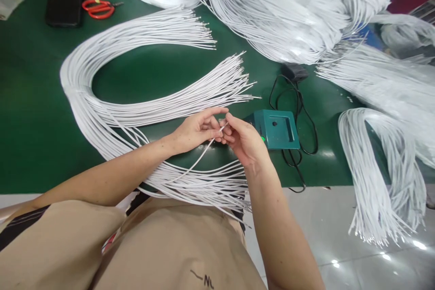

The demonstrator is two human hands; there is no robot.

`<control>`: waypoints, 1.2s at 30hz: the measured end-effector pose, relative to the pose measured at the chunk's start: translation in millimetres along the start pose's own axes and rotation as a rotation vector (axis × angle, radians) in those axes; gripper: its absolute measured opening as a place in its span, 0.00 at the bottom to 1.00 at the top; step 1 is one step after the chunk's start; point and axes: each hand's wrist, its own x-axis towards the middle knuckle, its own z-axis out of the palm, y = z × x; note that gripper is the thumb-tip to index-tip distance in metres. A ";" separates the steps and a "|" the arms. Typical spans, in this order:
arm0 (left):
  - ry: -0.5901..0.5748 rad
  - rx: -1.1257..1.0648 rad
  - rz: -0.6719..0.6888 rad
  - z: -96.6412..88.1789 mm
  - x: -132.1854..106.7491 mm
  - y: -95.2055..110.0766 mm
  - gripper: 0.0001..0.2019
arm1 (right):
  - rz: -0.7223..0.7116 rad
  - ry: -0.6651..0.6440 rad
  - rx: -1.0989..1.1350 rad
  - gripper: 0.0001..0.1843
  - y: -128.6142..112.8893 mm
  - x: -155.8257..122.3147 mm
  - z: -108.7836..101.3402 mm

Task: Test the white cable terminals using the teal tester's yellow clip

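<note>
My left hand (197,129) and my right hand (243,140) meet over the green table (30,127), fingertips together. Both pinch the end of one thin white cord (200,157) that trails down toward a bundle of white cords (204,183) lying at the table's near edge. A large looped bundle of white cords (102,99) curves around to the left, its cut ends fanning out just above my hands. A small teal box (277,129) with a black button sits right beside my right hand.
Huge heaps of white cords (288,9) fill the far table, and another bundle (380,167) hangs over the right edge. A black cable (299,113) loops behind the teal box. Red scissors (98,9) and a black pouch (64,6) lie far left.
</note>
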 end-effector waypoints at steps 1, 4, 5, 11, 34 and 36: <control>-0.004 0.009 0.013 -0.2 0.1 0.1 0.28 | 0.004 -0.007 0.036 0.20 1.8 -1.1 -1.3; -0.022 0.027 0.040 -0.3 0.5 0.6 0.27 | -0.011 0.031 0.087 0.17 6.3 -5.4 -2.9; -0.022 0.033 0.044 -0.1 0.5 1.0 0.27 | -0.034 0.054 0.086 0.15 7.2 -6.9 -2.6; -0.014 0.103 0.044 0.6 0.3 3.2 0.20 | -0.166 0.192 -0.066 0.11 7.7 -11.3 -0.5; -0.002 0.151 0.026 -3.5 1.4 2.3 0.18 | -0.220 0.156 -0.474 0.13 -4.2 -13.6 -2.3; -0.010 0.127 0.002 -3.8 1.6 2.2 0.19 | -0.228 0.153 -0.527 0.11 -1.1 -12.8 -2.8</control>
